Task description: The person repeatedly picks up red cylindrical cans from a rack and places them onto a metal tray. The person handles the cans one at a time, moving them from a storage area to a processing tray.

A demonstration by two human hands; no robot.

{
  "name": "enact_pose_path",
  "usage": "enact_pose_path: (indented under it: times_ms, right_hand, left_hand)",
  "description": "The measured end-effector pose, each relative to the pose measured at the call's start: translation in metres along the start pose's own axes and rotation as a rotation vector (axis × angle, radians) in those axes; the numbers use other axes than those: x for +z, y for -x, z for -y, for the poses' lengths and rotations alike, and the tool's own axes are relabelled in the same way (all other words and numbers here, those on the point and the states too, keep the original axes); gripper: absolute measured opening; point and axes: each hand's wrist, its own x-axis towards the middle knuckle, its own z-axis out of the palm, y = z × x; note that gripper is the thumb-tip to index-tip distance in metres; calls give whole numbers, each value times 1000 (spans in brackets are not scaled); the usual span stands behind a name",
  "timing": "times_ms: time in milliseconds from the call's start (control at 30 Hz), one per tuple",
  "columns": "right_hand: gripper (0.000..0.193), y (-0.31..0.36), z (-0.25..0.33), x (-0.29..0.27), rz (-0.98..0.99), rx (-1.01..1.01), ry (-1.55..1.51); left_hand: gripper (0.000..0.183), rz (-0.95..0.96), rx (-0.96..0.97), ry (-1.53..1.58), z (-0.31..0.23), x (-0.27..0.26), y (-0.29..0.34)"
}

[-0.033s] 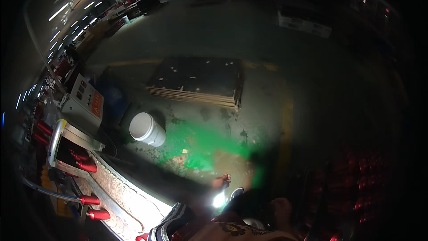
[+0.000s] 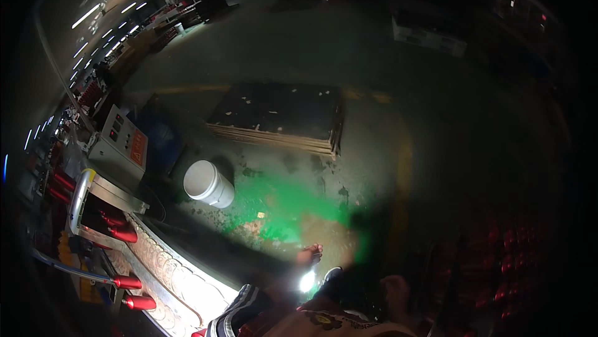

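Here's my left hand [image 2: 309, 253], low in the middle, fingers part bent above the floor [image 2: 374, 125]; I can't tell whether it's open or closed on anything. Over to my right hand [image 2: 395, 288]: deep in shadow, just a dim outline, so its grip can't be read either. The red bottles [image 2: 139, 303] are at lower left, on the brightly lit counter [image 2: 205, 287], well apart from both hands. A striped sleeve [image 2: 240, 312] cuts across the counter's near end, where glare washes out the surface. Far right, rows of red shapes [image 2: 507, 256] sink into the dark, too dim to name. Around the room now: grey control box [image 2: 121, 137] beyond the counter, white bucket [image 2: 210, 185] on the floor, then a low stack of dark-topped boards [image 2: 277, 113]; green colour spreads across the floor below them.
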Motion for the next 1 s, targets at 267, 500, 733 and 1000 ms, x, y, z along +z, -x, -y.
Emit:
enact_pose_path:
  times_ms: [267,500,733,1000]
  right_hand:
    - [15,-90,127,48,177,-215,-33]
    - [15,-185,174,64,246,-299,-33]
    - [17,-311,211,73,192,-417,56]
    - [17,-463,297,67,50,-663,-41]
  left_hand:
    - [25,-523,83,-221,-161,93,28]
    - [32,-431,159,-327,-256,164,-68]
    - [35,-427,182,-454,-310,145,-187]
    - [31,-389,152,-428,-436,59,-230]
